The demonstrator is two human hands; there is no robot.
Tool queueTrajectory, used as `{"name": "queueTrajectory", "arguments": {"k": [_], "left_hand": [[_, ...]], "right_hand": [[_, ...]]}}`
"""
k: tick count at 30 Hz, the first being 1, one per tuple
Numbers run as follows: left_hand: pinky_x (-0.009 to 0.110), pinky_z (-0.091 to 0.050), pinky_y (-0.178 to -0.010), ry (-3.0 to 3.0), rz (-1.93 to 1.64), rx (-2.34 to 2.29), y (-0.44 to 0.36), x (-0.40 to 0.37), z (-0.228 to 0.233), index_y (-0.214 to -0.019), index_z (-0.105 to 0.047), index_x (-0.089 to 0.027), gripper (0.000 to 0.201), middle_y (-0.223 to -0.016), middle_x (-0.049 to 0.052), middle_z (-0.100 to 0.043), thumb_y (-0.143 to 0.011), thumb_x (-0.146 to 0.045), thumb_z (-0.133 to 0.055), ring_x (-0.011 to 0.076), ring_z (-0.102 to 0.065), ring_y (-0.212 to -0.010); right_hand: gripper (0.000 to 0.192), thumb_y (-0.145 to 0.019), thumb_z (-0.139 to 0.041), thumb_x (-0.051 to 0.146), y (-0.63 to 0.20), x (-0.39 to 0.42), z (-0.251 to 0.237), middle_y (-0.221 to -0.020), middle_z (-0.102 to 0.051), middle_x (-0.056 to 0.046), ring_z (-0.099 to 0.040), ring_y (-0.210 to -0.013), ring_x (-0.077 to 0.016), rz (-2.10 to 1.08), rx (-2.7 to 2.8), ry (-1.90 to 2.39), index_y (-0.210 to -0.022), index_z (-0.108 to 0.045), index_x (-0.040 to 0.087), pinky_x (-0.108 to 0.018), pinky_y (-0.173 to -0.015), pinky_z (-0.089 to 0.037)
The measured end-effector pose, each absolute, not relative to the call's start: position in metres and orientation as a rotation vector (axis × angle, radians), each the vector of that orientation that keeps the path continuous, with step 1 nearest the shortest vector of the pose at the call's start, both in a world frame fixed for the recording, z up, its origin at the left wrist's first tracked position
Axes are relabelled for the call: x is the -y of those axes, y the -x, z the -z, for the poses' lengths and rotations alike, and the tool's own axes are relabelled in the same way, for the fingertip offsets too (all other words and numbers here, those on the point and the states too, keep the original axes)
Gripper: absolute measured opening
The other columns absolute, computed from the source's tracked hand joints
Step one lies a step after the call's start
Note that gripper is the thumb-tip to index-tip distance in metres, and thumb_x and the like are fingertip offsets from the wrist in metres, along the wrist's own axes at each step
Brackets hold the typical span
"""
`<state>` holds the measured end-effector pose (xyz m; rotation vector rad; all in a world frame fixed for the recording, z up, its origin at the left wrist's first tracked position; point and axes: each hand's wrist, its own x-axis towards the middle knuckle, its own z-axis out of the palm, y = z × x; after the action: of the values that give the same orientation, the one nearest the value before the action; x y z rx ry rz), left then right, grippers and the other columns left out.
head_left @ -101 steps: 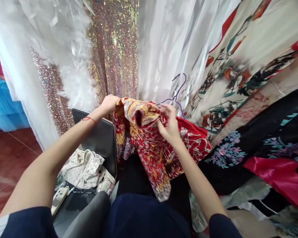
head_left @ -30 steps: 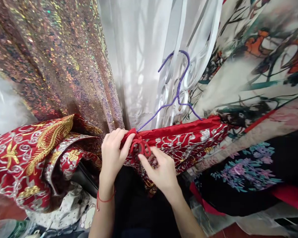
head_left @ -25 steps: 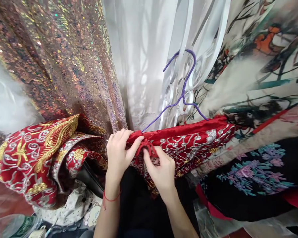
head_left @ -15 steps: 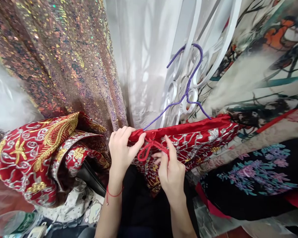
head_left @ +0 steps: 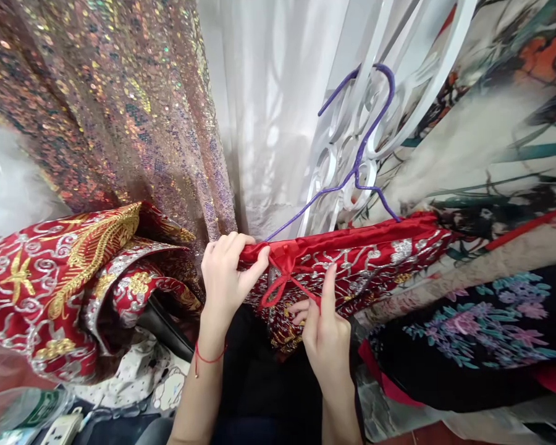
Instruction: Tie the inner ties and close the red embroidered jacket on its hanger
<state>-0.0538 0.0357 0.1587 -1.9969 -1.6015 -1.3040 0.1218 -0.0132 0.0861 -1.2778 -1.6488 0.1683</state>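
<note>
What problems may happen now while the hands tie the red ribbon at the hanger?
The right hand pulls the red ribbon sideways; its loop may slip open. The left hand pinches only the red skirt edge, so it might slide off the purple hanger, whose hook barely catches the white grille.

Both forearms reach up from below, bare. The left hand (head_left: 225,275) is curled in a closed grip, thumb pressed forward — a red thread circles its wrist. The right hand (head_left: 327,324) pinches, forefinger raised straight.
</note>
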Motion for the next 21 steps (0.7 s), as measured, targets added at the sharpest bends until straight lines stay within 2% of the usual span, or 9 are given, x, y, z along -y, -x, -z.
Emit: {"name": "queueTrajectory", "arguments": {"k": [5,8,11,13,17,21], "left_hand": [[0.030,-0.038,-0.075,1.995,1.318,1.587,0.053,-0.035,-0.158,-0.082,-0.059,-0.021,0.018,-0.076,-0.002,-0.065,-0.092,-0.036,-0.062,0.0152,-0.058,-0.072],[0.030,-0.038,-0.074,2.001,1.318,1.586,0.054,-0.035,-0.157,-0.082,-0.059,-0.021,0.018,-0.075,-0.002,-0.065,-0.092,-0.035,-0.063,0.0150,-0.058,-0.072],[0.030,-0.038,-0.075,1.974,1.326,1.597,0.057,-0.037,-0.157,-0.082,-0.058,-0.021,0.017,-0.076,-0.003,-0.065,-0.091,-0.034,-0.064,0.0151,-0.058,-0.073],[0.030,-0.037,-0.075,1.957,1.337,1.612,0.060,-0.039,-0.158,-0.081,-0.058,-0.021,0.017,-0.076,-0.002,-0.064,-0.091,-0.033,-0.064,0.0155,-0.058,-0.074],[0.031,-0.037,-0.074,2.020,1.335,1.627,0.062,-0.042,-0.160,-0.081,-0.058,-0.021,0.017,-0.078,-0.002,-0.064,-0.091,-0.034,-0.063,0.0160,-0.057,-0.075],[0.032,-0.037,-0.076,1.934,1.334,1.671,0.057,-0.043,-0.158,-0.081,-0.057,-0.022,0.017,-0.077,-0.001,-0.063,-0.090,-0.035,-0.063,0.0179,-0.056,-0.077]], "right_hand": [[0.050,-0.097,-0.037,0.011,-0.126,0.017,-0.083,-0.066,-0.072,0.005,-0.069,-0.053,-0.0094,-0.220,1.655,1.191,-0.147,-0.047,0.017,-0.020,-0.059,-0.057],[0.039,-0.100,-0.038,0.014,-0.123,0.019,-0.082,-0.061,-0.070,0.005,-0.067,-0.049,-0.0097,-0.299,1.619,1.100,-0.133,-0.058,0.017,-0.021,-0.059,-0.057],[0.031,-0.101,-0.041,0.022,-0.125,0.021,-0.086,-0.058,-0.070,0.003,-0.066,-0.047,-0.0115,-0.376,1.429,1.092,-0.121,-0.063,0.016,-0.022,-0.053,-0.055],[0.028,-0.101,-0.043,0.027,-0.135,0.022,-0.092,-0.055,-0.069,0.002,-0.064,-0.043,-0.0127,-0.377,1.123,1.130,-0.114,-0.064,0.015,-0.022,-0.045,-0.050],[0.019,-0.090,-0.053,0.031,-0.175,0.025,-0.104,-0.048,-0.061,0.004,-0.050,-0.030,-0.0140,-0.217,0.543,1.077,-0.092,-0.065,0.016,-0.024,-0.030,-0.035],[0.024,-0.089,-0.054,0.043,-0.199,0.030,-0.107,-0.046,-0.053,0.004,-0.042,-0.030,-0.0153,-0.029,0.401,1.073,-0.084,-0.064,0.022,-0.028,-0.028,-0.030]]}}
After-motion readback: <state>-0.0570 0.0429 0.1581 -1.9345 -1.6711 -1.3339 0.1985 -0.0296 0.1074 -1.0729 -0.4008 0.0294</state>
